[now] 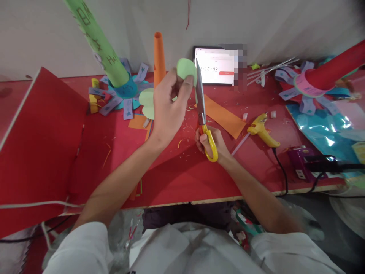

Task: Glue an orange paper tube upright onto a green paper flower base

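My left hand (171, 101) pinches a light green paper piece (186, 68), raised above the red table (171, 182). Yellow-handled scissors (211, 144) are gripped in my right hand (212, 142). Their blades point up and lie along the right edge of the green paper; whether they touch it I cannot tell. Behind my left wrist lies more rounded pale green paper (146, 102). An orange paper cone (159, 57) stands just beyond my left hand. To the right of the scissors blades, an orange paper strip (224, 116) lies flat.
A lit tablet (213, 68) leans at the wall. The yellow glue gun (264, 131) and purple box (302, 163), with cables, sit at right. Decorated green (105, 57) and red (339, 68) tubes stand on either side. A red board (42, 144) rises at left.
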Demonstrator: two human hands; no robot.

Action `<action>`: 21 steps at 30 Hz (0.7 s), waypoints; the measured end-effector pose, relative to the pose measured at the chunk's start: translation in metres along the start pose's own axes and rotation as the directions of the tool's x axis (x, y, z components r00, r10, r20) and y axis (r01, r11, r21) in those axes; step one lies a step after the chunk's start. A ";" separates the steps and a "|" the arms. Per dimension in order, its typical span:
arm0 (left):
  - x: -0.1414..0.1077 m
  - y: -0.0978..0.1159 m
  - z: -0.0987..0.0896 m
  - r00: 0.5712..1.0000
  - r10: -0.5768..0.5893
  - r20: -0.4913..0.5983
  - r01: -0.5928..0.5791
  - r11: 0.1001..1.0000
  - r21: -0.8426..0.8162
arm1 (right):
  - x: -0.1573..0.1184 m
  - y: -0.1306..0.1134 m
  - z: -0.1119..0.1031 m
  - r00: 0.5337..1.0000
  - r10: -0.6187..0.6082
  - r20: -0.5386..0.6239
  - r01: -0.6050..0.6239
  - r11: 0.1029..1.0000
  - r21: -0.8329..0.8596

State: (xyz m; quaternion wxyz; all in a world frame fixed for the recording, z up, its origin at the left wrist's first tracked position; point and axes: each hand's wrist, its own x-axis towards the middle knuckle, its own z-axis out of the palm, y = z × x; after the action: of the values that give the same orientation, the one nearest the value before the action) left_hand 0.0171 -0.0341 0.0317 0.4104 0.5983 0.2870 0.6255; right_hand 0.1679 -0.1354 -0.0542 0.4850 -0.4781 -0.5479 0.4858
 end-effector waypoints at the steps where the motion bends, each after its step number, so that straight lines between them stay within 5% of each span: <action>1: 0.000 0.001 0.000 1.000 0.003 -0.002 -0.003 1.000 0.007 | 0.000 0.000 0.001 1.000 -0.002 0.008 0.002 1.000 0.005; 10: -0.001 0.004 -0.003 0.994 -0.039 0.106 0.038 0.999 0.017 | 0.000 0.008 0.003 1.000 0.011 -0.022 -0.009 0.997 0.074; 21: -0.001 0.002 -0.003 0.996 -0.029 0.087 0.027 0.999 0.034 | 0.000 0.007 0.000 1.000 0.018 -0.018 -0.017 0.997 0.078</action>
State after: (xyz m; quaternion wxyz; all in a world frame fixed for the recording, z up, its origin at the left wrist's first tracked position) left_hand 0.0140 -0.0356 0.0331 0.4213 0.6277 0.2874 0.5881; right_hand 0.1686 -0.1349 -0.0616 0.5041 -0.4679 -0.5198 0.5067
